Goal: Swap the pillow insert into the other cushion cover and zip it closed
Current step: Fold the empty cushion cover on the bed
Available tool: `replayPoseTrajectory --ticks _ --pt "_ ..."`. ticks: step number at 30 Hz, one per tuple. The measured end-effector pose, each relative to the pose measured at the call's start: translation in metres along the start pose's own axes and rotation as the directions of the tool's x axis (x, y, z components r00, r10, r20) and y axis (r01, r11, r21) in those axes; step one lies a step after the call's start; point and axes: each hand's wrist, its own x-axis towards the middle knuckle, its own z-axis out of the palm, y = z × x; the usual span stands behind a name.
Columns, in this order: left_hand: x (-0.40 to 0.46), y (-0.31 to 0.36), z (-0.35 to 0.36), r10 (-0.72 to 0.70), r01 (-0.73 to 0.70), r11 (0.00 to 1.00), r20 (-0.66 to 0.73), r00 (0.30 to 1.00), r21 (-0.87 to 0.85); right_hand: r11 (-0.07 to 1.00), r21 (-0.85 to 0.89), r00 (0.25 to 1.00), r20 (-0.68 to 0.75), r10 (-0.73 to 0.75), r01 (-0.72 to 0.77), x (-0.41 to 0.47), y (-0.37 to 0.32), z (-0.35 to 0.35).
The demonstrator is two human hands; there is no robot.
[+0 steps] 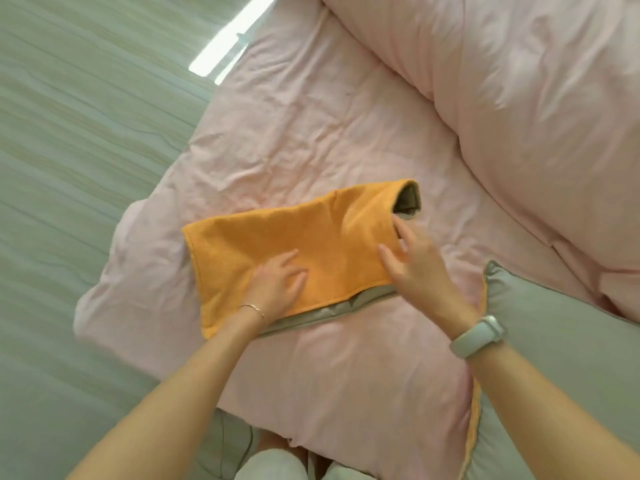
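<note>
Nearest me, knees in pale shorts [273,462] at the bottom edge, hard up against a pink pillow [346,375] that fills the middle of the view. It lies on a pale green striped sheet [69,168] running left and far. A glossy bright strip [228,36] sits far left of centre; I can't tell if it's a floor reflection or a window.

Near right, a grey-green cushion [571,358] with an orange seam rests against the pillow's right side. On my right wrist, a pale watch band [478,336]; no face or writing readable. Thin bracelet [254,308] on the left wrist.

On top of the pillow, the orange cushion cover [277,244] lies flat, grey-green lining showing along its near edge and at its open far-right end. My left hand [277,282] rests flat on it, fingers spread and straight. My right hand [412,261] has loose, straight fingers at the cover's right edge by the opening, gripping nothing.

Far right, a bulky pink duvet [519,98] is heaped up.
</note>
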Motion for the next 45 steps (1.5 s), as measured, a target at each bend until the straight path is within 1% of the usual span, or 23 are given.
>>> replayPoseTrajectory --ticks 2,3,6,8,9,11,13,15,17,19,22,24,26,29,31,33,34,35,36,38,39,42,45 --pt "-0.013 -0.013 -0.036 -0.107 0.005 0.955 -0.326 0.939 -0.297 0.98 -0.015 0.98 0.029 -0.197 0.198 -0.009 -0.031 0.027" --pt "-0.021 -0.023 -0.057 -0.223 0.047 0.915 -0.405 0.887 -0.401 0.961 -0.011 0.961 0.037 -0.275 0.276 -0.013 -0.046 0.045" --pt "-0.04 -0.056 -0.111 -0.544 0.118 0.661 -0.366 0.755 -0.741 0.922 0.042 0.908 0.159 -0.386 0.385 -0.023 -0.082 0.106" --pt "-0.05 -0.072 -0.132 -0.608 0.121 0.583 -0.332 0.721 -0.804 0.933 0.028 0.853 0.396 -0.34 0.359 -0.026 -0.093 0.144" --pt "-0.054 -0.075 -0.136 -0.595 0.132 0.615 -0.348 0.725 -0.777 0.94 0.003 0.806 0.513 -0.295 0.342 -0.028 -0.094 0.16" --pt "-0.059 -0.071 -0.136 -0.448 0.109 0.77 -0.411 0.794 -0.629 0.925 -0.057 0.723 0.642 -0.254 0.375 -0.031 -0.09 0.181" --pt "-0.056 -0.061 -0.128 -0.216 0.034 0.908 -0.398 0.892 -0.417 0.907 -0.078 0.698 0.666 -0.261 0.413 -0.035 -0.085 0.19" --pt "-0.041 -0.057 -0.111 -0.039 -0.003 0.991 -0.32 0.947 -0.13 0.893 -0.071 0.697 0.654 -0.294 0.443 -0.039 -0.083 0.19" --pt "-0.021 -0.061 -0.102 -0.01 0.039 0.995 -0.294 0.956 0.092 0.868 -0.068 0.708 0.611 -0.353 0.491 -0.046 -0.077 0.182" --pt "-0.006 -0.073 -0.101 -0.034 0.09 0.978 -0.286 0.958 0.187 0.831 -0.155 0.79 0.442 -0.425 0.535 -0.053 -0.063 0.174" --pt "-0.002 -0.1 -0.102 -0.035 0.094 0.934 -0.173 0.984 0.345 0.87 -0.343 0.932 0.195 -0.304 0.355 -0.048 -0.039 0.163" --pt "-0.006 -0.116 -0.098 -0.089 0.106 0.873 -0.058 0.994 0.475 0.881 -0.414 0.946 0.308 -0.103 0.231 -0.04 -0.028 0.161" --pt "-0.01 -0.131 -0.089 -0.15 0.118 0.829 0.014 0.989 0.546 0.863 -0.465 0.847 0.525 0.087 0.199 -0.034 -0.018 0.164" --pt "-0.006 -0.142 -0.081 -0.173 0.145 0.824 0.0 0.985 0.548 0.867 -0.451 0.769 0.624 0.135 0.213 -0.024 -0.002 0.17" --pt "-0.005 -0.138 -0.079 -0.174 0.159 0.834 -0.021 0.984 0.529 0.942 -0.305 0.815 0.576 0.065 0.141 -0.02 0.002 0.168" --pt "-0.01 -0.129 -0.075 -0.161 0.182 0.888 -0.084 0.983 0.422 0.995 -0.095 0.969 0.247 0.011 0.013 -0.02 0.002 0.162" --pt "-0.013 -0.125 -0.073 -0.164 0.203 0.916 -0.138 0.977 0.347 0.997 -0.047 0.997 0.045 0.055 -0.053 -0.019 0.001 0.16" --pt "-0.017 -0.12 -0.072 -0.177 0.223 0.934 -0.182 0.967 0.28 0.989 -0.002 0.987 -0.06 0.149 -0.149 -0.015 0.0 0.159" --pt "-0.021 -0.117 -0.07 -0.188 0.236 0.942 -0.209 0.96 0.24 0.962 0.064 0.963 -0.035 0.267 -0.265 -0.009 -0.004 0.157" --pt "-0.029 -0.113 -0.064 -0.196 0.243 0.944 -0.214 0.957 0.222 0.842 0.196 0.858 0.235 0.457 -0.503 0.004 -0.011 0.158" --pt "-0.031 -0.112 -0.062 -0.194 0.238 0.949 -0.211 0.958 0.206 0.798 0.217 0.813 0.321 0.486 -0.563 0.009 -0.016 0.157" --pt "-0.034 -0.105 -0.07 -0.206 0.222 0.975 -0.269 0.941 0.03 0.849 0.195 0.853 0.309 0.421 -0.49 0.013 -0.033 0.145" --pt "-0.051 -0.087 -0.09 -0.222 0.207 0.975 -0.392 0.893 -0.08 0.95 0.125 0.942 0.216 0.256 -0.287 -0.004 -0.061 0.121"
